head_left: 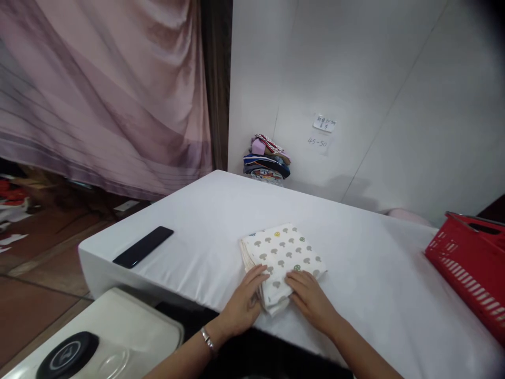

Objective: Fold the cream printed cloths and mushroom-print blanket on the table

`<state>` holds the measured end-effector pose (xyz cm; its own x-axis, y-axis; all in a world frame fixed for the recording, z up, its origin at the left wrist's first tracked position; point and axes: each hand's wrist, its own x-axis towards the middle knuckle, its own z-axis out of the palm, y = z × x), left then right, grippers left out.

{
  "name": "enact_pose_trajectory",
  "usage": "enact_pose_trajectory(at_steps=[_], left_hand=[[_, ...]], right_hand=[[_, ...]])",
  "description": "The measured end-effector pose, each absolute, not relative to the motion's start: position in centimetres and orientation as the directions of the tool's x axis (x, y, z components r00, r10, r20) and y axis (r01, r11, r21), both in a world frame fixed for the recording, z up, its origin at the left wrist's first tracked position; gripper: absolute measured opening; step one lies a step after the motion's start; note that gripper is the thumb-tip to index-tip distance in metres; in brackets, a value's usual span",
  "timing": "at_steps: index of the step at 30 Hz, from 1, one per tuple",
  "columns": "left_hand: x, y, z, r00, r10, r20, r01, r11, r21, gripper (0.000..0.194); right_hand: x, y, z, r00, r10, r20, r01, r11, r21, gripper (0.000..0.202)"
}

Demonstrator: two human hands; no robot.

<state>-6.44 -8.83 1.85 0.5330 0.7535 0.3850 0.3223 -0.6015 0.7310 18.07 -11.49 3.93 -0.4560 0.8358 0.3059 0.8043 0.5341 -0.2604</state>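
Observation:
A folded white cloth (286, 250) printed with grey mushrooms and a few yellow and green ones lies on the white-covered table. Its layers show along the left edge. My left hand (244, 302) rests against that edge, fingers stretched over the near left corner and thumb lower down. A silver bracelet circles the left wrist. On the near right side, my right hand (310, 300) lies with its fingers on top of the cloth. Both hands look open, touching the cloth from either side; the undersides of the fingers are hidden.
A black phone (144, 247) lies on the table's left part. At the right edge stands a red plastic basket (469, 263). Folded clothes (267, 160) are stacked by the wall beyond the table. A pale machine (130, 331) with a black round knob is at the lower left. A pink curtain (118, 79) hangs behind.

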Motion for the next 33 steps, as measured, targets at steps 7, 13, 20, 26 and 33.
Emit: enact_pose_trajectory(at_steps=[7,13,20,26,33], left_hand=[[-6.6,-8.6,0.5,0.225,0.896,0.384,0.384,-0.444,0.810,0.044],[-6.3,-8.4,1.4,0.233,0.922,0.309,0.408,-0.381,0.829,0.038],[-5.6,-8.0,0.8,0.323,0.898,0.299,0.518,-0.432,0.738,0.036],[-4.0,-7.6,1.8,0.464,0.833,0.301,0.582,-0.543,0.605,0.033],[-2.5,-9.6,1.9,0.543,0.800,0.255,0.639,-0.591,0.492,0.045]], right_hand=[[17.3,-8.1,6.5,-0.246,0.949,0.196,0.641,0.312,-0.702,0.021],[29.2,-0.6,12.2,0.597,0.782,0.181,0.015,0.214,-0.977,0.031],[36.2,-3.4,4.7,0.778,0.568,-0.269,-0.174,-0.217,-0.961,0.025],[33.3,-9.5,0.4,0.740,0.663,-0.112,0.093,-0.265,-0.960,0.046],[30.8,-14.9,-0.7,0.538,0.822,0.189,0.647,-0.258,-0.718,0.056]])
